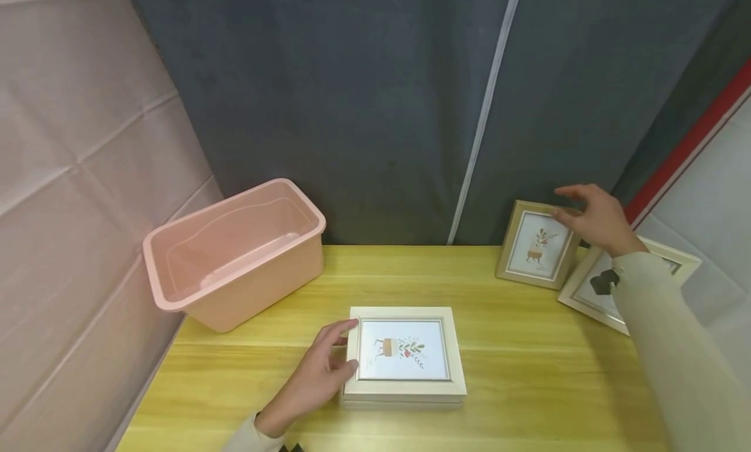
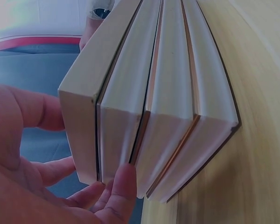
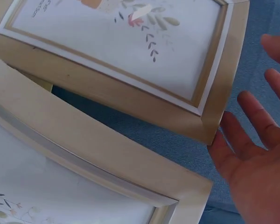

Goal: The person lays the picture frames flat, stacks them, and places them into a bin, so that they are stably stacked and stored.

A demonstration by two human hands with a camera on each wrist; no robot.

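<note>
Soft, even light with faint shadows; the head view bows at its edges, both wrist views are slightly blurred.

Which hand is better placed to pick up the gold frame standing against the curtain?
The right hand, probably: it hovers open at the gold frame, fingers by its top corner. The left hand rests against the stacked white frames across the table.
</note>
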